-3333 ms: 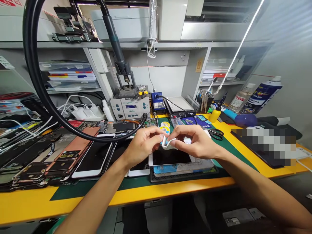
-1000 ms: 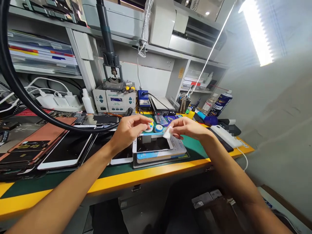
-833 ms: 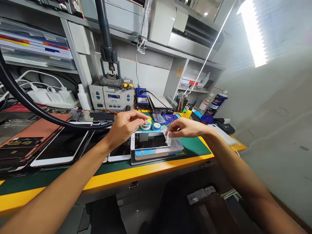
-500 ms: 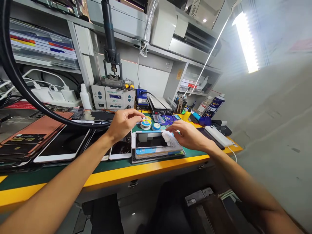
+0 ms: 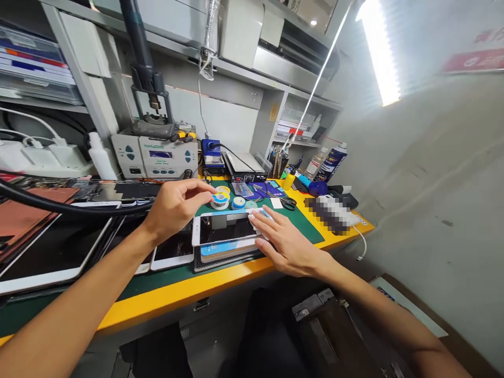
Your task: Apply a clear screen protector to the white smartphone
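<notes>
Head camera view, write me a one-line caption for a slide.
Right hand on a white phone, left hand beside solder reels, on a green repair mat.

Operator: your phone (image 5: pixel 226 229) lies on the ribbed mat (image 5: pixel 236 261). Behind it are solder spools (image 5: pixel 219 200); behind right, scissors (image 5: pixel 289 203); to its left, a second phone (image 5: pixel 172 251).
</notes>
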`<state>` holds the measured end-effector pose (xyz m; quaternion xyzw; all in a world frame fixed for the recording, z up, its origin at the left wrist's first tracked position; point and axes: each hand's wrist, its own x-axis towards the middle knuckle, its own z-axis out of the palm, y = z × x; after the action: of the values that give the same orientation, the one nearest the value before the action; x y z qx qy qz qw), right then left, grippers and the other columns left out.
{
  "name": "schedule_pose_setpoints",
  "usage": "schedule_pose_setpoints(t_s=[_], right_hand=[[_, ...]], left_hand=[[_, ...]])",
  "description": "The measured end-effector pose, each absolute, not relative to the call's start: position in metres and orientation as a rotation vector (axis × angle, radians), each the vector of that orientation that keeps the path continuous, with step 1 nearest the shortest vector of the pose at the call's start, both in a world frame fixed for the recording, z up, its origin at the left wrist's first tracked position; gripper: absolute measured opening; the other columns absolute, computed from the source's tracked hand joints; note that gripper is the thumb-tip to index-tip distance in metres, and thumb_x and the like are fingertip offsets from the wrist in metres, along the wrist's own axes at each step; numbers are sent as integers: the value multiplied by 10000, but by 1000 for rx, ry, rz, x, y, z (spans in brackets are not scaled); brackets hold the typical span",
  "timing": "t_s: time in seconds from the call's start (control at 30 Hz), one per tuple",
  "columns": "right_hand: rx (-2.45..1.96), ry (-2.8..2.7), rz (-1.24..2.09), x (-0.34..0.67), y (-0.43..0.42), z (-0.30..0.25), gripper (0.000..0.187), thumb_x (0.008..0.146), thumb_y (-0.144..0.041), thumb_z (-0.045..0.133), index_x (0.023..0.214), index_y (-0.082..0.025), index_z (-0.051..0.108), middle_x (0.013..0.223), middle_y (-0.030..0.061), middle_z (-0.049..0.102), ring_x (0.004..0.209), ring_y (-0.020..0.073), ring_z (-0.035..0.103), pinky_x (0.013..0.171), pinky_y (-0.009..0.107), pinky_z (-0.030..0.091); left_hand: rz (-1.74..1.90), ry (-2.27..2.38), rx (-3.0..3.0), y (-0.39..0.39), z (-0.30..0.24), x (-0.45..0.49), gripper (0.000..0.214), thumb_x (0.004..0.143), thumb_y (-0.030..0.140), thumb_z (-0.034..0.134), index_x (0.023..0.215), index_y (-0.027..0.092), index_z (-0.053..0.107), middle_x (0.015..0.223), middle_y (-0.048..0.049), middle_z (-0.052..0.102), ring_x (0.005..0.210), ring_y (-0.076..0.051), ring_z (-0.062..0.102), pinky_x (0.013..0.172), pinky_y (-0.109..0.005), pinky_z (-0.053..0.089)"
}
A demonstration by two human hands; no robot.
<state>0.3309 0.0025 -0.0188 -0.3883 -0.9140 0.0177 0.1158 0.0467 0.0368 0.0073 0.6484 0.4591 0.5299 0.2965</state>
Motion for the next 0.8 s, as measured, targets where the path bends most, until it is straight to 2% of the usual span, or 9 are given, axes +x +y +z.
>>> schedule_pose_setpoints(t_s=[0.13,0.3,0.4,0.53,0.67,0.8], right_hand=[[-1157,-2680,-6,328,-1,-19,593,1089,-410,388,1603,-116,409,1684,105,367,1588,397,221,1252,630,290],[-1152,-2688,-19,327,-5,-18,639,1091,-449,376,1604,-69,385,1690,115,349,1605,368,177,1284,597,237],[-1153,-2673,-23,327,-6,-18,648,1088,-462,380,1603,-69,387,1688,116,353,1608,359,173,1289,596,223],[-1143,-2661,-15,328,-6,-20,650,1084,-467,389,1600,-72,395,1685,123,357,1607,354,184,1290,586,228],[-1133,-2660,16,331,-3,-20,630,1087,-454,390,1605,-95,394,1682,121,360,1605,347,196,1284,596,237],[-1130,-2677,41,333,1,-18,622,1084,-454,401,1597,-102,412,1671,121,378,1596,366,216,1269,626,254]], left_hand=[[1335,1273,1777,37,5,46,273,781,436,724,865,188,800,738,-25,760,650,-163,591,578,-272,407],[1186,1419,1903,38,3,45,371,801,556,689,923,222,795,829,-21,789,697,-202,649,641,-304,462],[946,1470,2085,42,7,33,495,811,677,639,1018,256,800,1011,-28,809,869,-264,709,760,-344,519],[593,1522,2178,41,8,6,700,741,793,656,1242,312,737,1288,-18,752,1088,-339,714,967,-446,551],[367,1544,2263,27,0,-11,816,718,777,704,1393,324,632,1413,-27,687,1253,-377,661,1077,-512,529],[451,1563,2242,11,-9,-12,812,765,753,684,1436,305,589,1466,-34,647,1317,-372,623,1156,-540,475]])
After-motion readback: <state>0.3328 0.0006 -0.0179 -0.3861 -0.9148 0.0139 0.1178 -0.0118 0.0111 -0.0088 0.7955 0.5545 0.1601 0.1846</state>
